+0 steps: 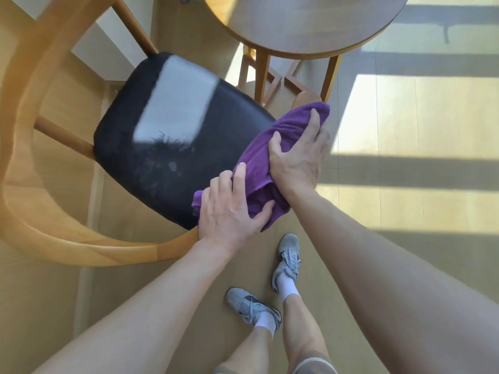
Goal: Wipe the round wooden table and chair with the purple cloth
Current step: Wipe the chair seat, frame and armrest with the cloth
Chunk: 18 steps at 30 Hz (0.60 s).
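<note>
Both grips on the purple cloth [272,157] at the near right corner of the chair seat [151,147]. Right hand [298,155] clamped over the upper half of the bunched cloth, fingers curled over its far fold and thumb hooked on the near side. Left hand [229,211] closed round the lower end, thumb tucked under a fold, fingers bent over the top. Cloth stretched along the seat's right edge, lower end just above the curved wooden rail of the chair [81,241], upper end draped over a rounded wooden tip of that frame. Black padded seat streaked with a pale patch of reflected light. Round wooden table [310,28] beyond the chair, bare top partly in sun, legs [260,76] just beside the seat's far corner. Below the arms, two feet in grey trainers [286,263] and white socks on the pale wooden floor [405,125], striped with sunlight and shadow.
</note>
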### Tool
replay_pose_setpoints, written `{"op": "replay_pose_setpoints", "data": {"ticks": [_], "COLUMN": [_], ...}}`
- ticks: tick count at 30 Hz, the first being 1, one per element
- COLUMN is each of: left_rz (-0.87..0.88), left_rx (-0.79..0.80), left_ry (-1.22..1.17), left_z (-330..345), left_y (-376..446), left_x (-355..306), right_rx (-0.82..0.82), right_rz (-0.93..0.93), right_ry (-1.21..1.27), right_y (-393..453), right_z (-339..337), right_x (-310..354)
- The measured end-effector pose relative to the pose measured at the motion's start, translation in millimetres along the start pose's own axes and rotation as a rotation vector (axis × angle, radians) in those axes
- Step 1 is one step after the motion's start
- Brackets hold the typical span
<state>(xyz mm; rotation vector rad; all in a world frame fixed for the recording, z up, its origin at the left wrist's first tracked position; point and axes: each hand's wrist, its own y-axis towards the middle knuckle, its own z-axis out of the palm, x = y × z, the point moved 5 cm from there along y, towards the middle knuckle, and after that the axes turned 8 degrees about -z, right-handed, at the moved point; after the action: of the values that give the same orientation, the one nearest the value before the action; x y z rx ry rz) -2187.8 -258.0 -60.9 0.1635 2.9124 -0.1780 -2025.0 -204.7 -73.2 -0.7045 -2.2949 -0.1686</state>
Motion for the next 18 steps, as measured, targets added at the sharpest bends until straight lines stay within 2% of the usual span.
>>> {"op": "replay_pose_setpoints", "data": {"ticks": [3,7,10,18], "left_rz": [0.086,0.033,0.004,-0.015], "left_rx": [-0.042,-0.003,0.010,0.031], "left_ry": [0.099,0.157,0.187,0.139], "left_z": [1.6,2.1,5.3,9.1], "left_y": [-22.1,-15.4,-2.3,19.0], "left_x": [12.1,10.5,2.7,-15.3], "right_rx": [0.059,0.118,0.112,0.080], "right_rz": [0.029,0.087,0.135,0.041], "right_ry": [0.104,0.094,-0.019,-0.221], "right_y": [-34.2,-33.1,-20.1,12.0], "right_z": [2.9,3.4,8.8,9.0], "right_x": [-1.4,4.5,13.0,11.5]}}
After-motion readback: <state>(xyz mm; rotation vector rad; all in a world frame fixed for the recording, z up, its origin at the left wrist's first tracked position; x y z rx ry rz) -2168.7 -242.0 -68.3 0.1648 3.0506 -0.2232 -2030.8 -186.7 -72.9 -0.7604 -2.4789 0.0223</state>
